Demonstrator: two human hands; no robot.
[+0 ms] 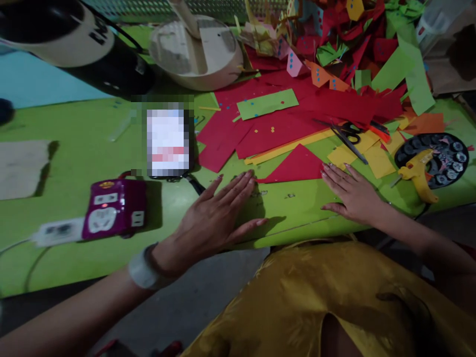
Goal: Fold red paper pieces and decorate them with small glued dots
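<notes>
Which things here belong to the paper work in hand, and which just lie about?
Likely part of it:
red triangle between left hand and right hand
scissors
yellow paper
glue gun

Likely just lying about:
lit phone
purple socket block

Green table [85,270]: 1 red paper triangle [297,167], yellow paper pieces [383,164], 1 purple socket block [122,206], 1 dark bottle [122,69].

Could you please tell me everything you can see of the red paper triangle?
The red paper triangle is plain and matte and lies flat on the green table, long edge nearest the camera, apex at the yellow paper strip. Its left corner tapers to a thin tip by the left hand; fingertips of the right hand rest at its right corner. Any fold is unclear.
</notes>
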